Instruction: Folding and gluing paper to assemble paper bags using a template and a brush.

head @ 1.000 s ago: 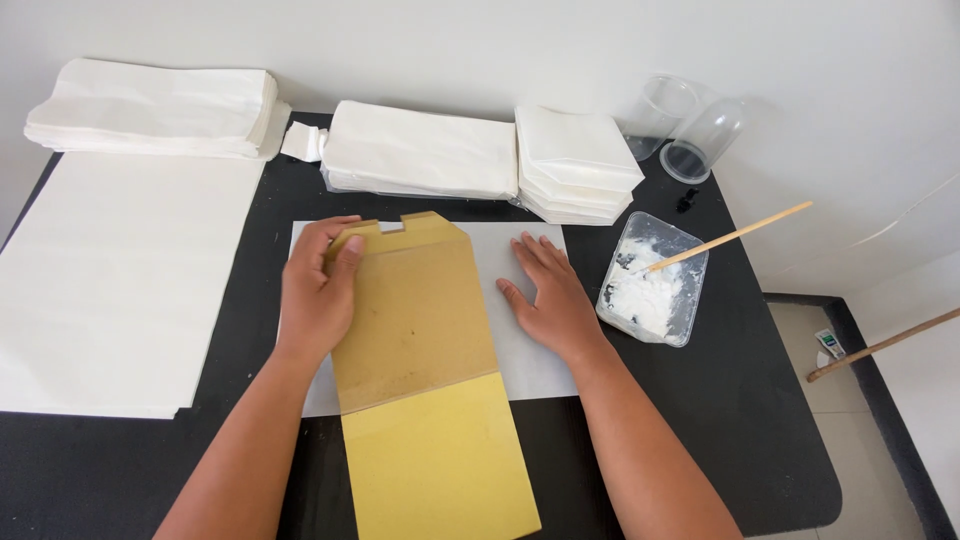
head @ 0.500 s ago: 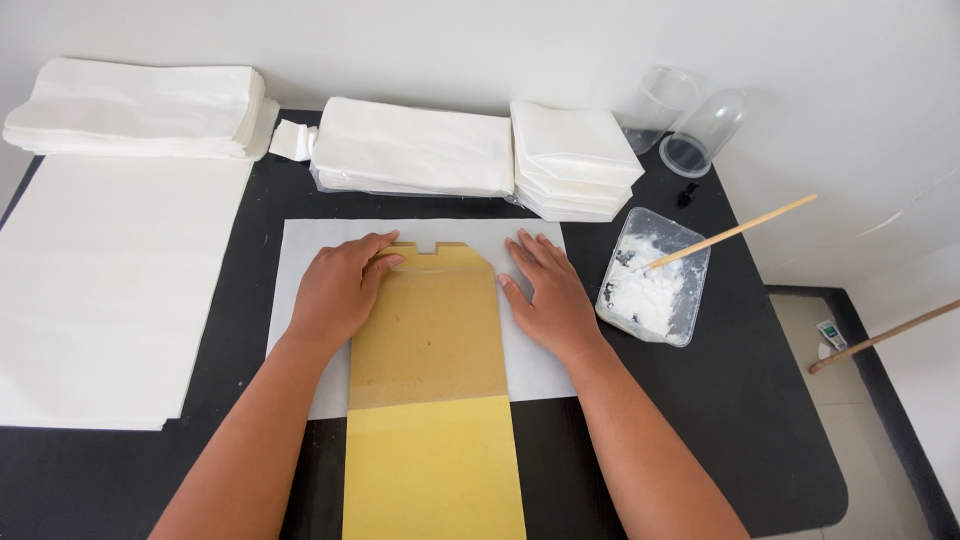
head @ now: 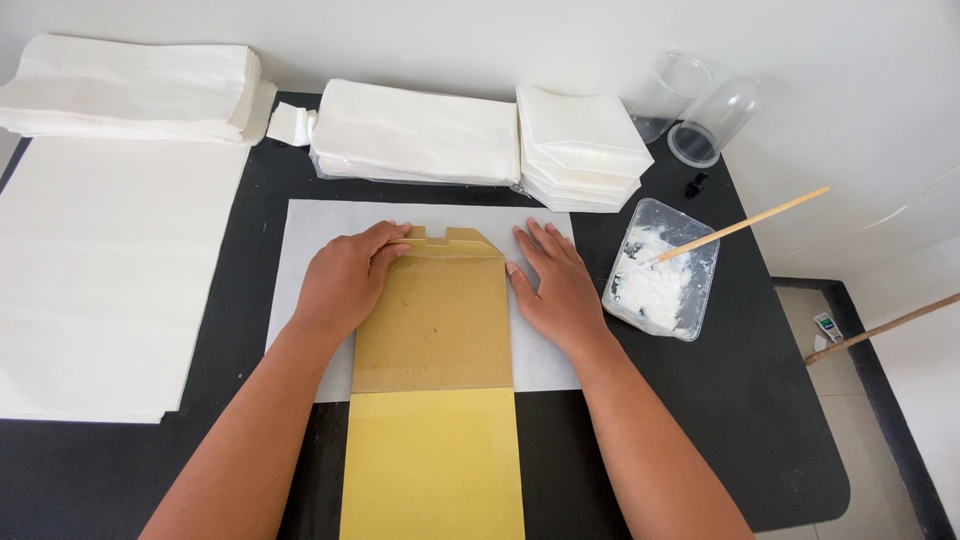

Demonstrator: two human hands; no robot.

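View from above of a black table [head: 760, 420] with two bare forearms reaching in from the bottom of the frame. In the centre lies a brown cardboard template [head: 435, 315], resting on a white sheet [head: 310, 225]; a yellow board [head: 432, 465] continues below it to the bottom edge. The left hand [head: 345, 280] lies flat and open on the template's left edge, fingers spread toward its notched top. The right hand [head: 555, 285] lies flat and open on the white sheet, touching the template's right edge. Neither hand grips anything.

Right of centre sits a clear tub [head: 662, 282] of white paste, with a wooden stick [head: 745, 225] leaning out of it toward the upper right. Stacks of folded white paper bags [head: 420, 135] line the top of the frame. A large pile of white paper [head: 95, 270] fills the left side. Two clear plastic jars [head: 700, 110] lie at the upper right.
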